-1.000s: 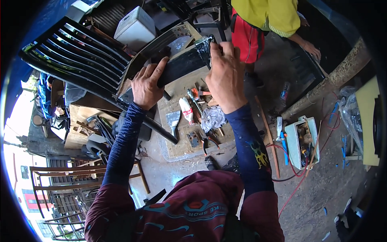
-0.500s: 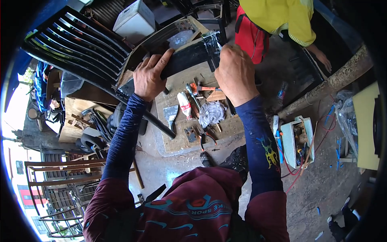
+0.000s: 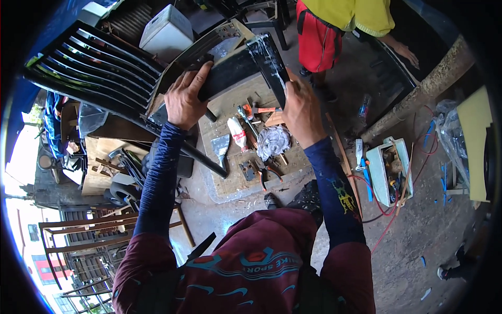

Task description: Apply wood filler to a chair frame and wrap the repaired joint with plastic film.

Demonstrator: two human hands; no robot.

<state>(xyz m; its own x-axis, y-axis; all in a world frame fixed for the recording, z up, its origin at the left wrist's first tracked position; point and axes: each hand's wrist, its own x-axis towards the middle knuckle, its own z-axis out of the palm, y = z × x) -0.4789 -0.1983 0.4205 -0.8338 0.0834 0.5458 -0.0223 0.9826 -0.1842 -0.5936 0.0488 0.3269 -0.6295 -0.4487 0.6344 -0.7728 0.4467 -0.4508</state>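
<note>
A black wooden chair with a slatted back [image 3: 99, 65] lies tipped over a worn board [image 3: 209, 180]. My left hand [image 3: 185, 102] is closed over its black rail [image 3: 230, 76]. My right hand [image 3: 302, 107] grips the side of a black chair leg [image 3: 267, 63], which has white smears along it and meets the rail's end. Below them on the board are a scraper [image 3: 220, 147], a white bottle with a red band [image 3: 238, 135], an orange-handled hammer [image 3: 267, 110], a crumpled grey rag [image 3: 274, 142], pliers [image 3: 270, 178] and a dark metal plate [image 3: 248, 170].
A person in a yellow top and red shorts [image 3: 320, 44] stands at the far right. A pale tool box [image 3: 384, 183] with red hose beside it is at right. A rusty pole [image 3: 434, 86] slants behind it. Wooden frames [image 3: 89, 230] are stacked at left.
My right hand has shifted from a fist near the leg's upper part to a grip lower on its side. The leg shows more fully, and the view has shifted slightly.
</note>
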